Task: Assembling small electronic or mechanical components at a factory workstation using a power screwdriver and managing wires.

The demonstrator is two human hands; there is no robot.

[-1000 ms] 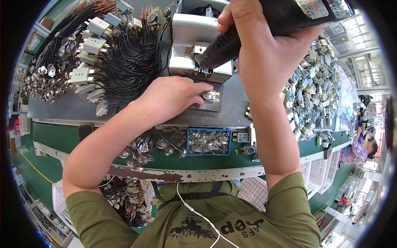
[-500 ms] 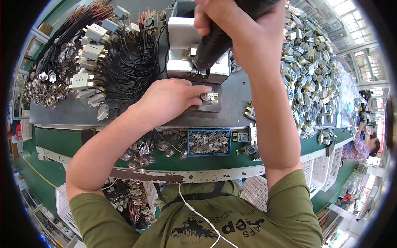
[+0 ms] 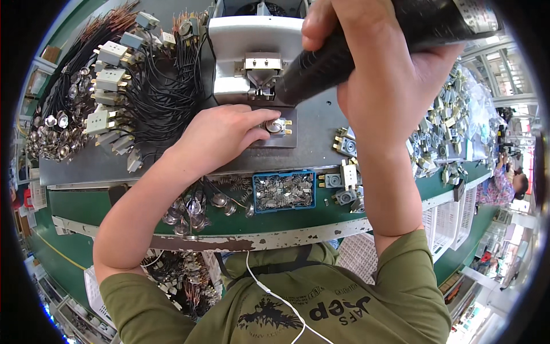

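Observation:
My left hand [image 3: 216, 136] rests on the flat metal block [image 3: 291, 141], with thumb and forefinger pinched on a small component [image 3: 277, 126]. That component has a round metal part on top and brass prongs pointing right. In my right hand [image 3: 387, 83] is a thick black power screwdriver [image 3: 321, 64], gripped around its body and slanting down to the left. Its narrow end is beside the silver metal fixture [image 3: 232, 40], near a small metal clamp [image 3: 263, 71]. The screwdriver's very tip is hard to make out.
Black wires [image 3: 160, 109] with grey-white plug blocks [image 3: 109, 79] and round metal cups [image 3: 62, 120] lie at left. A blue tray [image 3: 256, 210] of small metal parts is at the front edge. Several switch-like blocks [image 3: 346, 143] sit at right, before a larger pile [image 3: 441, 126].
My right hand and the screwdriver have shifted right, and the tool leans more to the side, uncovering the clamp. My left hand still pinches the component; the view has shifted slightly.

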